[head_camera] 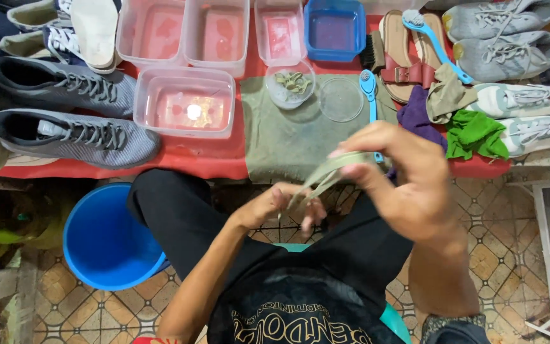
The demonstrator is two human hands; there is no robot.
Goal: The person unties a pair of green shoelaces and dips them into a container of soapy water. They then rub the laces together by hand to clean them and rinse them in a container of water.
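Your low table [211,162], covered in red, runs across the upper half of the frame, with a green-grey mat [288,143] spread over its middle. At lower left a blue bucket [100,239] stands on the tiled floor, just beside your left knee. Two grey sneakers [71,108] lie at the table's left end, and paler grey sneakers [510,38] sit at upper right with white ones below them. Five tubs line the top: four clear tubs [183,102] holding water and one blue tub [333,28]. A pair of brown sandals [405,57] lies right of the blue tub, with a blue brush [434,44] across them. Purple, tan and green rags [472,134] are heaped at centre right. A small round bowl [289,84] of greenish bits and a clear lid [341,99] rest on the mat.

Your right hand [408,185] is raised at centre, fingers curled, pinching the upper end of a pale shoelace [326,175]. Your left hand [281,205], lower and just left of centre, is closed around the lace's lower end; motion blur makes it hard to tell exactly how the fingers grip. The lace stretches between both hands, above your lap, near the table's front edge.
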